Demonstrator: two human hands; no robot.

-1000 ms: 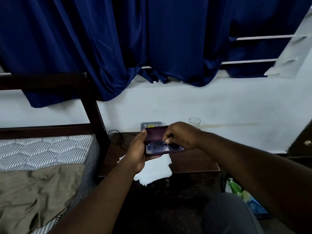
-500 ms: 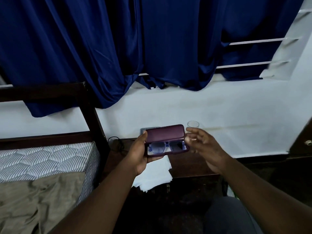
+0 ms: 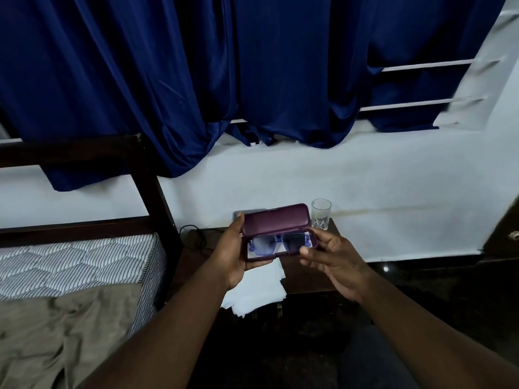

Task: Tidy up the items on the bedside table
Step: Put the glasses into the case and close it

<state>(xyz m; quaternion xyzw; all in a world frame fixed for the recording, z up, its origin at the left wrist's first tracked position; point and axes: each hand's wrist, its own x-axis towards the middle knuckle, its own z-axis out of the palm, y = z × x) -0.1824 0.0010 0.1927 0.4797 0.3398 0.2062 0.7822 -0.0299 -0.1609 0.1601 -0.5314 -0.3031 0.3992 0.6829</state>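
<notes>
The right hand (image 3: pixel 334 262), apart from the maroon case (image 3: pixel 276 219) half a second ago, now meets its right end, fingers loosely spread, with the thumb and one fingertip touching the rim. The left hand (image 3: pixel 233 254) grips the case's left end, lid raised, above the table (image 3: pixel 306 279). One pair of blue glasses (image 3: pixel 276 244) lies inside. One drinking glass (image 3: pixel 321 213) stands just beyond the right hand. White papers (image 3: pixel 258 290) lie beneath the left hand.

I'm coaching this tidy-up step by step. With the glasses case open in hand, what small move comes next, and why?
Probably fold the lid shut with the right hand, poised at the right end of the maroon case. The glasses lie inside, the lid stands open, and the left hand grips the left end.
</notes>
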